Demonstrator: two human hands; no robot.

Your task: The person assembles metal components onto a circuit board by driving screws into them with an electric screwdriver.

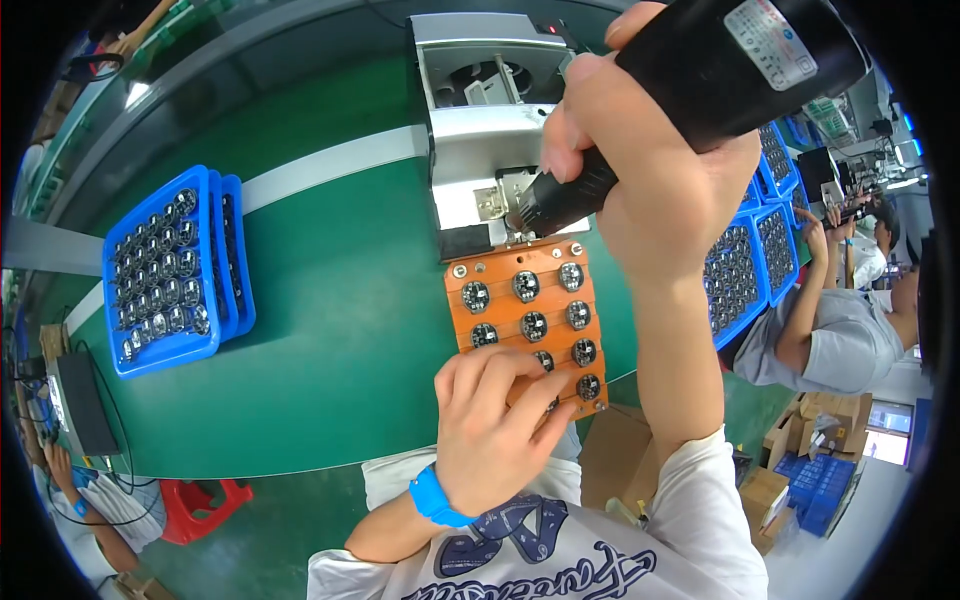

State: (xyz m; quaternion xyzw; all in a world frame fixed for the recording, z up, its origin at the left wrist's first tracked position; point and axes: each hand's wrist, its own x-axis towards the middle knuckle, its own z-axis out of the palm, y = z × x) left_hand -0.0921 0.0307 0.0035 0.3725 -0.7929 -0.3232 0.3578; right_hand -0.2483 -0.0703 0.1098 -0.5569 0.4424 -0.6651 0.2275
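Note:
My right hand (670, 190) is wrapped around a thick black electric screwdriver (680, 75), which slants down to the left. Its tip is at the front outlet of a silver-and-white screw feeder (490, 125); whether a screw sits on the bit is too small to see. Directly in front of the feeder lies an orange fixture plate (505, 307), with round black circuit-board parts (533, 326) set in rows. My left hand (490, 410) rests over the plate's near end, fingers bent and apart, partly covering some of the parts.
To the left, stacked blue trays (213, 270) hold many similar round parts. More filled blue trays (735, 262) stand at the right, near a co-worker in grey (850, 335). A black box with cables (85, 405) sits at the table's left edge, above a red stool (190, 515).

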